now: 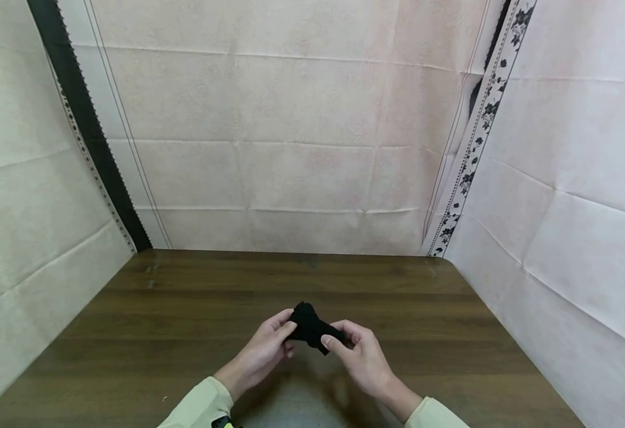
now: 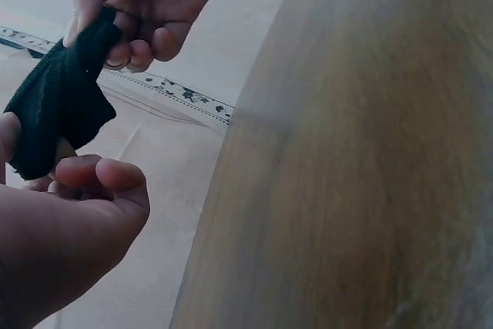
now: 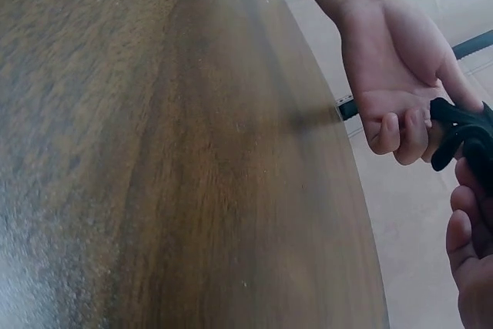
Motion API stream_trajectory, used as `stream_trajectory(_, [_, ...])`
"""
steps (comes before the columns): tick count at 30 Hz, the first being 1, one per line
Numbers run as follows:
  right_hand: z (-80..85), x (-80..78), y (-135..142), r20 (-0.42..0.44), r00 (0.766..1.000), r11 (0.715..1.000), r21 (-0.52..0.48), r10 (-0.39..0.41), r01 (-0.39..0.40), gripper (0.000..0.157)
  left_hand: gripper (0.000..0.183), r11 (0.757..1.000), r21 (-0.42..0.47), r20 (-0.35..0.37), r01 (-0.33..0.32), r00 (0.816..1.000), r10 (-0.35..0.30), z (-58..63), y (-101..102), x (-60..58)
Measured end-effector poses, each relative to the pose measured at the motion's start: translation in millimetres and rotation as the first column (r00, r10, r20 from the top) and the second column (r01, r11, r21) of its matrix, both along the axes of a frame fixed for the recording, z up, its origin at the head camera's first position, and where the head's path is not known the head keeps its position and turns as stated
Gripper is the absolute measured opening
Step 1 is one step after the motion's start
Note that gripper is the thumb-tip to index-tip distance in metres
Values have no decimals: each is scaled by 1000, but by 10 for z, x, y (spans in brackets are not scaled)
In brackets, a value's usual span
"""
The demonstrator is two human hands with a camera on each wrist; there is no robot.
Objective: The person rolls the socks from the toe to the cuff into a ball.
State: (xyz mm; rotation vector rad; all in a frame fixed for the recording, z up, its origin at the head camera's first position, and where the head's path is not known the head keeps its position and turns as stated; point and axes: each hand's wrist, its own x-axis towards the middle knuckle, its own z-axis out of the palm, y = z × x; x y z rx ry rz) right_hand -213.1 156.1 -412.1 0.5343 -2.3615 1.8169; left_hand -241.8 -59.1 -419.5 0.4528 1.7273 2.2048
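A small, bunched black knit cloth is stretched between both hands above the table. My left hand pinches its wider end, with the thumb on top and fingers beneath. At the narrower end my right hand grips it between thumb and bent fingers. Seen from the left wrist, the cloth has a ribbed weave and a loose corner hanging between the hands. In the right wrist view, folded strips of the cloth stick out beside the left fingers; the rest runs past the frame edge.
The brown wood-grain table spreads below the hands. White creased cloth sheets hang behind it and on both sides, with a dark strip at left and a flower-patterned border at right. A tiny pale speck lies left of the left sleeve.
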Motion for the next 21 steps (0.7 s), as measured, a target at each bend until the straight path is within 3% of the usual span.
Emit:
stream_trajectory(10, [4,4,1,7,999,999,10,42,-42,17,33,1000,8,-6,-1,1000,1,3,-38,-12])
stream_trajectory(17, [43,-6,25,45,994,995,2,103,-103,19,20,999,9,-45,36,998,-35,-9,-76,-25])
stream_trajectory(21, [72,-13,5,47,992,993,20,115,-116,20,17,1000,6,-35,6,999,-6,6,-71,-21])
